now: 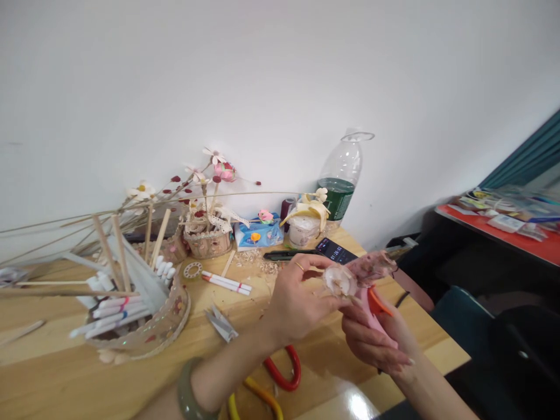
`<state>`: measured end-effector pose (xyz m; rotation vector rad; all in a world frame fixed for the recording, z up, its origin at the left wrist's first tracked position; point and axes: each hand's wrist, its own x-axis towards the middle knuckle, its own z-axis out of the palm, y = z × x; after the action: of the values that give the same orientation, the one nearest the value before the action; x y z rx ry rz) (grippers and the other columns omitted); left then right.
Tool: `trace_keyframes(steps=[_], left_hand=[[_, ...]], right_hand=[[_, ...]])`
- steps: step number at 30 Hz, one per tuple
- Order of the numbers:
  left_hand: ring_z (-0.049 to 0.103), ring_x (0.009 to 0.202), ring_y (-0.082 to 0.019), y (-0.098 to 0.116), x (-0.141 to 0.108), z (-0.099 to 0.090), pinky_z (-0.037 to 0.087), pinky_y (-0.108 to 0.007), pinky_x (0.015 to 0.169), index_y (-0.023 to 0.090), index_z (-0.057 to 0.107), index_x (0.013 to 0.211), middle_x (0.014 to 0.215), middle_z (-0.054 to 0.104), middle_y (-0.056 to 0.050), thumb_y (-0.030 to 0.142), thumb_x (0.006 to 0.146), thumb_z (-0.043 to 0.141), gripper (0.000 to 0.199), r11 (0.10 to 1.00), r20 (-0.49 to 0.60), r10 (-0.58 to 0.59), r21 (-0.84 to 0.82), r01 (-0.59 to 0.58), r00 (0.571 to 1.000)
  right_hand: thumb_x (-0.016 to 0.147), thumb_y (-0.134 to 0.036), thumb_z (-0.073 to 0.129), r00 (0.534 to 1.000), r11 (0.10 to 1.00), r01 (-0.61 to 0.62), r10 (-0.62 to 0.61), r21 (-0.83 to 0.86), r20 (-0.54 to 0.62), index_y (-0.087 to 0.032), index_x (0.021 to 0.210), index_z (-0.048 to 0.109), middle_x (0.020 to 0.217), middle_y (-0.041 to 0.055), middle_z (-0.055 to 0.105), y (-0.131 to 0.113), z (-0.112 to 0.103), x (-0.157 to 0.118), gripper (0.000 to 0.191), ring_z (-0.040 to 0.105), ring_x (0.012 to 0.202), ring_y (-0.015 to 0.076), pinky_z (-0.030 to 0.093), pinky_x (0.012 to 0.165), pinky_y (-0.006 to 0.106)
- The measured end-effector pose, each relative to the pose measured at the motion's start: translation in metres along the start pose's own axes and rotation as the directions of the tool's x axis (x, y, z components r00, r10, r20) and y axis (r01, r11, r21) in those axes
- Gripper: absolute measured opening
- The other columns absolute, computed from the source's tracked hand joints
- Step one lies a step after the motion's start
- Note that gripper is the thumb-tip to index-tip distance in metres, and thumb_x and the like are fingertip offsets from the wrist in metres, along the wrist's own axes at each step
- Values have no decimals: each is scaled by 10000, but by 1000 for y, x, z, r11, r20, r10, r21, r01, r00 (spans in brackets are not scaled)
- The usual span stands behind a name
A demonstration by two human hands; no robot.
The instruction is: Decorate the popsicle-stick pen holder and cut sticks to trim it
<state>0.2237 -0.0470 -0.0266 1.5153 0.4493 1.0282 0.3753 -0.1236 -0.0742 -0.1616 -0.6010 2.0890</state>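
Note:
My right hand (371, 338) is wrapped round the pink handle of a glue gun (371, 324) with an orange trigger. Its upper body is mottled pink and brown and points to the right. At its left end, the fingers of my left hand (297, 297) pinch a whitish, translucent flower-like piece (339, 281). The piece is close against the gun; whether they touch I cannot tell. Below my left forearm lie scissors (222, 324), partly hidden, near red and yellow handles (286, 370).
A decorated basket (175, 318) of sticks and white pens stands left. Behind are a flower basket (207, 242), a blue packet (260, 235), a banana peel (308, 210) on a cup, a bottle (341, 181) and a phone (335, 252). Wood shavings (269, 265) and two markers (226, 283) lie mid-table.

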Motion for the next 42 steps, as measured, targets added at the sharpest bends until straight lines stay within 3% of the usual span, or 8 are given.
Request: trace_keyframes(steps=[4, 12, 18, 31, 42], left_hand=[[617, 830, -185, 0, -2, 0, 502, -309, 774, 140, 581, 835, 893, 636, -69, 197, 571, 768, 328, 995, -23, 77, 64, -75, 997], [649, 807, -185, 0, -2, 0, 509, -307, 790, 142, 594, 851, 865, 692, -63, 219, 572, 784, 346, 998, 6, -57, -10, 57, 998], [657, 822, -184, -1, -3, 0, 511, -289, 793, 136, 610, 868, 870, 701, -64, 218, 568, 797, 363, 995, 2, -82, -64, 82, 997], [658, 823, -192, 1, -3, -1, 519, -303, 797, 117, 617, 880, 859, 697, -81, 222, 563, 806, 383, 997, -2, -48, -62, 48, 999], [658, 798, -177, 4, -2, -3, 520, -284, 781, 129, 609, 844, 828, 696, -60, 188, 540, 811, 369, 991, -32, -59, -122, 55, 998]], right_hand=[[876, -585, 432, 999, 999, 5, -7, -41, -45, -202, 690, 322, 488, -106, 427, 0, 3, 0, 440, 145, 176, -11, 181, 173, 72], [843, -578, 507, 985, 986, 25, -52, -163, -163, -188, 676, 360, 477, -100, 363, -5, 10, 3, 449, 154, 212, -15, 130, 199, 72], [818, -597, 528, 966, 964, 31, -96, -263, -238, -177, 676, 401, 477, -90, 362, -7, 9, 1, 462, 184, 237, -14, 112, 229, 86], [764, -644, 559, 922, 911, -20, -143, -412, -359, -179, 667, 404, 460, -95, 343, -10, 11, 0, 500, 100, 265, -6, 61, 237, 119], [702, -689, 590, 857, 859, -103, -179, -502, -483, -164, 693, 461, 446, -86, 337, -14, 16, 0, 540, 113, 281, -4, 52, 249, 135]])
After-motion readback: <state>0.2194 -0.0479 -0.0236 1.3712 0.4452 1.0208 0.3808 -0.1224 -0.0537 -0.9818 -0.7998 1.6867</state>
